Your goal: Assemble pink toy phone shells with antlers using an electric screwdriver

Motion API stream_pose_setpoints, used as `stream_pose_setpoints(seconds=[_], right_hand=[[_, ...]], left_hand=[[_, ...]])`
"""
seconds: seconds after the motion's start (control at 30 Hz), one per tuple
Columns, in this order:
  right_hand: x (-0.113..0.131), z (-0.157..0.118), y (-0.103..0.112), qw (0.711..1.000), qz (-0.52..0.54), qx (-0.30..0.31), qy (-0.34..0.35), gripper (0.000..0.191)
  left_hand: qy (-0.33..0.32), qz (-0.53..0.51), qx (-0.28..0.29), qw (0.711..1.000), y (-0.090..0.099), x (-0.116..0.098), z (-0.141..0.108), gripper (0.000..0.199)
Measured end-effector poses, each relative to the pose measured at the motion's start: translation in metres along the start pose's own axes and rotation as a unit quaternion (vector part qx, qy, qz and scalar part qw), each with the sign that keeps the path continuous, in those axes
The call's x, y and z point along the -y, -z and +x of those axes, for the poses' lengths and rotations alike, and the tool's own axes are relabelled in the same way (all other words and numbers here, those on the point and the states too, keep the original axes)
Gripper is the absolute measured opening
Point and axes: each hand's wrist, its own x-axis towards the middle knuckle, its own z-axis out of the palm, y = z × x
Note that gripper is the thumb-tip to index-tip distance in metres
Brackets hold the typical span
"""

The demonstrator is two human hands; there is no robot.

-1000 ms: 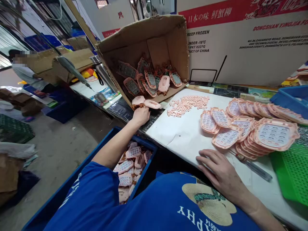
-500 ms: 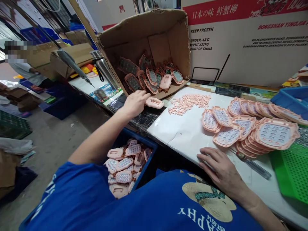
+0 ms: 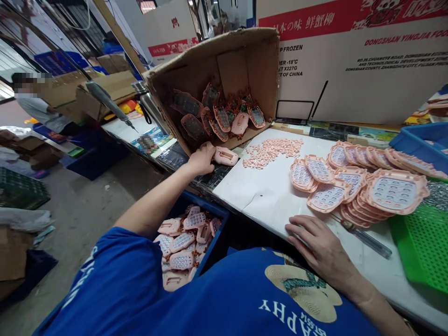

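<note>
At the mouth of the tilted cardboard box (image 3: 233,44), my left hand (image 3: 202,160) has its fingers curled over a pink casing, which is mostly hidden under them. Just right of those fingers, another pink casing (image 3: 226,157) with a slot lies on the dark tabletop. Inside the box are several pink casings with dark green boards (image 3: 192,127). My right hand (image 3: 315,240) lies with its fingers spread on the white work surface (image 3: 252,196), holding nothing, near a stack of pink keypad covers (image 3: 397,192).
Small pink pieces (image 3: 271,151) are scattered on the white surface. A screwdriver (image 3: 371,242) lies beside a green basket (image 3: 420,242). Below the table edge, a blue crate (image 3: 210,249) holds casings. An electric screwdriver (image 3: 108,102) hangs at left. A person (image 3: 42,109) is in the background.
My left hand has moved slightly down and right, onto another casing at the box mouth. The slotted casing by its fingertips sits slightly lower. My right hand has stayed in place.
</note>
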Motion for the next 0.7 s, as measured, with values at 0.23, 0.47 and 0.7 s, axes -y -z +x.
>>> stream_pose_setpoints(seconds=[0.23, 0.47, 0.7], right_hand=[[0.000, -0.001, -0.001, 1.000, 0.000, 0.002, 0.001, 0.014], [0.000, -0.002, -0.002, 1.000, -0.001, -0.006, 0.004, 0.015], [0.001, -0.001, -0.001, 1.000, -0.003, -0.008, 0.003, 0.015]], left_hand=[[0.027, -0.009, -0.081, 0.996, -0.024, -0.005, -0.003, 0.066], [0.054, -0.022, -0.113, 0.992, -0.048, -0.008, -0.005, 0.067], [0.048, -0.022, -0.130, 0.990, -0.038, -0.008, -0.003, 0.066]])
